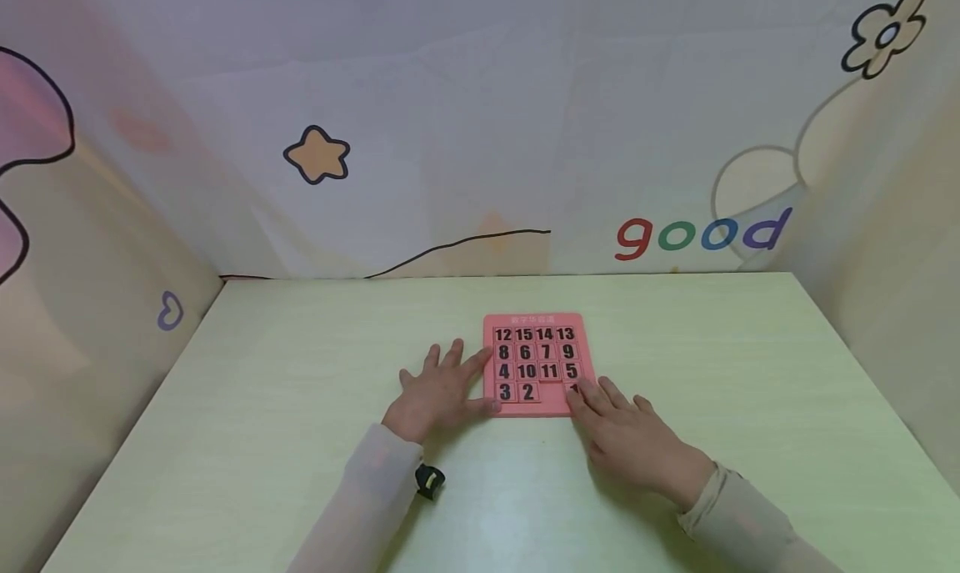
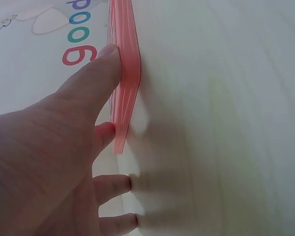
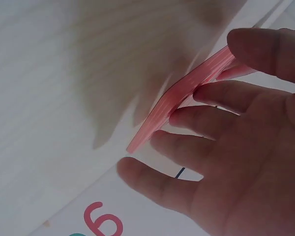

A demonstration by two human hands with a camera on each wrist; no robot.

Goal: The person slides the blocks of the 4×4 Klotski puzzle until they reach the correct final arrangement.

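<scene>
A pink sliding number puzzle (image 1: 553,394) lies flat on the table in the head view, with rows of black-numbered tiles and one vacant slot in its bottom row. My left hand (image 1: 435,394) is at its left side, fingers spread; the thumb touches the lower left corner and the index finger the left edge. In the left wrist view the thumb rests against the pink side of the frame (image 2: 130,59). My right hand (image 1: 637,444) reaches in from the right, fingers extended, a fingertip on the bottom-right tile, partly covering its number. The right wrist view shows fingers beside the puzzle's edge (image 3: 177,93).
The pale table (image 1: 262,439) extends around the puzzle on all sides. Behind it stands a printed backdrop (image 1: 450,139) with a star, a flower and the word "good". Side panels (image 1: 112,331) border the table. A black band (image 1: 429,481) is at the left wrist.
</scene>
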